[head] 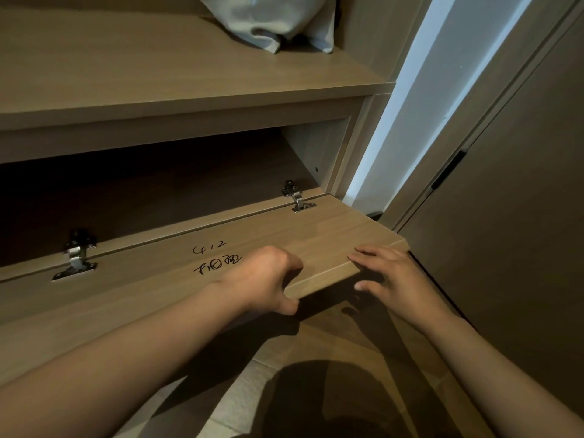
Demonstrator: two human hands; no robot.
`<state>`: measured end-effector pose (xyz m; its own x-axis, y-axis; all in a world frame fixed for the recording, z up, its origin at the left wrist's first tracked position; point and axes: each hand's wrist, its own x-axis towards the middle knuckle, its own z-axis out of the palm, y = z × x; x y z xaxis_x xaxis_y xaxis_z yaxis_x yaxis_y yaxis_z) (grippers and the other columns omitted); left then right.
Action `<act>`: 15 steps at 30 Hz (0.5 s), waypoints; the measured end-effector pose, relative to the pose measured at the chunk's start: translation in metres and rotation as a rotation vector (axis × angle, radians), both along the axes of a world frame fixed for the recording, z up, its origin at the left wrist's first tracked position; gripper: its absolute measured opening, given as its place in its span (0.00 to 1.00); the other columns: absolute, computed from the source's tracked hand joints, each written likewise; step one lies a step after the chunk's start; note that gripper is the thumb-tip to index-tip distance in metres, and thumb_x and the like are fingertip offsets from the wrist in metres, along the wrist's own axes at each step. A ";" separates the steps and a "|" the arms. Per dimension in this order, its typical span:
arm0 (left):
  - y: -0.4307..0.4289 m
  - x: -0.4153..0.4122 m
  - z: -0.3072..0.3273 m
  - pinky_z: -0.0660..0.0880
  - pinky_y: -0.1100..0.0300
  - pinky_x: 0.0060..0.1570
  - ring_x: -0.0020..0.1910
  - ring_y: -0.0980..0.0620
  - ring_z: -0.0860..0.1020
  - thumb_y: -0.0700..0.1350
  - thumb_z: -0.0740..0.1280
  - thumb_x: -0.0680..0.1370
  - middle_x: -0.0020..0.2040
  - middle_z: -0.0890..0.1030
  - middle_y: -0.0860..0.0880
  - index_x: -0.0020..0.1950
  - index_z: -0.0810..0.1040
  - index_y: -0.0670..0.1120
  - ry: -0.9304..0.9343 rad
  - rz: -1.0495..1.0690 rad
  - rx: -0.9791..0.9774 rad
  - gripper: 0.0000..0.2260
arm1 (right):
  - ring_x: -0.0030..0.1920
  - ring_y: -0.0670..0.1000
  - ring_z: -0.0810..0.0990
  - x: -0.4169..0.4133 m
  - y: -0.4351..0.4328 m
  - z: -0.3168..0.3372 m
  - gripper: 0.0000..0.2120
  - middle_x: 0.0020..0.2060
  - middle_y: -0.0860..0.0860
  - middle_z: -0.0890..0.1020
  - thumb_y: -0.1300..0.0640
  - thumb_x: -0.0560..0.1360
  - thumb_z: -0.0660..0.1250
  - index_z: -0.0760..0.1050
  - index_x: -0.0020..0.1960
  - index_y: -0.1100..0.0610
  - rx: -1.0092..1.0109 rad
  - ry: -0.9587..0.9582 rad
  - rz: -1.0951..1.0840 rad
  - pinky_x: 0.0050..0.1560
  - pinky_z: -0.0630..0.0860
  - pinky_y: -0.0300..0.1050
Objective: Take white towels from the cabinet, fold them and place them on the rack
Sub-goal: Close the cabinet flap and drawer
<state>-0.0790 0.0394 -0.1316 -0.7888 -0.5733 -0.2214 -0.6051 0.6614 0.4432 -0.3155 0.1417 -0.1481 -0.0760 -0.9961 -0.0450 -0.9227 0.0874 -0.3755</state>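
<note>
A wooden cabinet flap door hangs folded down on two metal hinges, with black handwriting on its inner face. My left hand grips the flap's front edge, thumb under it and knuckles on top. My right hand rests on the flap's right front corner with its fingers straight on top and its thumb below the edge. The open compartment behind the flap is dark, and I see no towels in it. A pale cloth bundle lies on the shelf above.
A wooden shelf runs across above the compartment. A brown door stands at the right beside a bright white wall strip. Below the flap are a wood floor and pale tiles.
</note>
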 end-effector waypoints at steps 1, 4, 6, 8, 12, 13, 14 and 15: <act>-0.001 0.001 0.001 0.79 0.56 0.50 0.49 0.54 0.77 0.51 0.74 0.70 0.51 0.77 0.53 0.60 0.76 0.50 0.003 -0.002 0.004 0.20 | 0.72 0.45 0.63 0.000 -0.003 0.000 0.24 0.69 0.39 0.71 0.50 0.74 0.71 0.70 0.68 0.40 -0.029 -0.021 -0.002 0.74 0.60 0.58; -0.002 0.002 0.003 0.78 0.56 0.54 0.54 0.53 0.77 0.51 0.74 0.71 0.56 0.77 0.52 0.66 0.74 0.50 0.006 -0.009 0.014 0.25 | 0.65 0.44 0.72 -0.002 -0.013 0.006 0.17 0.62 0.41 0.78 0.53 0.75 0.70 0.77 0.63 0.45 -0.099 -0.090 -0.004 0.70 0.68 0.55; -0.002 0.002 0.003 0.77 0.56 0.56 0.56 0.53 0.76 0.52 0.74 0.71 0.58 0.77 0.52 0.68 0.72 0.50 -0.003 -0.019 0.011 0.26 | 0.63 0.43 0.74 -0.001 -0.023 0.013 0.16 0.62 0.42 0.78 0.53 0.75 0.70 0.78 0.62 0.47 -0.068 -0.075 0.057 0.67 0.72 0.50; -0.004 0.002 0.003 0.77 0.56 0.56 0.56 0.53 0.76 0.52 0.73 0.71 0.58 0.77 0.52 0.68 0.72 0.50 -0.004 -0.027 0.005 0.27 | 0.66 0.43 0.72 0.003 -0.031 0.016 0.21 0.65 0.42 0.76 0.49 0.74 0.71 0.75 0.66 0.46 0.040 -0.009 0.182 0.69 0.69 0.46; -0.008 0.003 0.005 0.76 0.57 0.58 0.60 0.53 0.75 0.53 0.73 0.71 0.62 0.76 0.52 0.71 0.70 0.50 -0.009 -0.018 -0.008 0.30 | 0.67 0.42 0.70 0.006 -0.031 0.013 0.24 0.67 0.40 0.74 0.49 0.73 0.71 0.73 0.68 0.44 0.037 0.017 0.218 0.70 0.67 0.47; -0.010 0.004 0.006 0.76 0.57 0.58 0.60 0.53 0.75 0.53 0.73 0.71 0.63 0.76 0.52 0.71 0.70 0.50 -0.002 -0.013 -0.004 0.30 | 0.67 0.42 0.70 0.005 -0.029 0.011 0.22 0.66 0.41 0.75 0.49 0.74 0.71 0.73 0.68 0.45 -0.003 0.012 0.209 0.70 0.68 0.47; -0.011 0.004 0.006 0.76 0.58 0.57 0.59 0.54 0.75 0.53 0.73 0.71 0.62 0.76 0.52 0.71 0.70 0.51 0.008 -0.010 -0.002 0.29 | 0.67 0.42 0.71 0.005 -0.029 0.009 0.21 0.65 0.41 0.76 0.49 0.74 0.70 0.74 0.67 0.45 -0.034 0.010 0.205 0.70 0.68 0.48; -0.011 0.005 0.005 0.76 0.58 0.57 0.59 0.54 0.75 0.53 0.73 0.71 0.62 0.76 0.52 0.71 0.70 0.51 0.017 -0.006 -0.005 0.29 | 0.67 0.41 0.71 0.005 -0.028 0.008 0.21 0.65 0.41 0.76 0.49 0.75 0.70 0.74 0.67 0.45 -0.058 0.007 0.200 0.70 0.67 0.48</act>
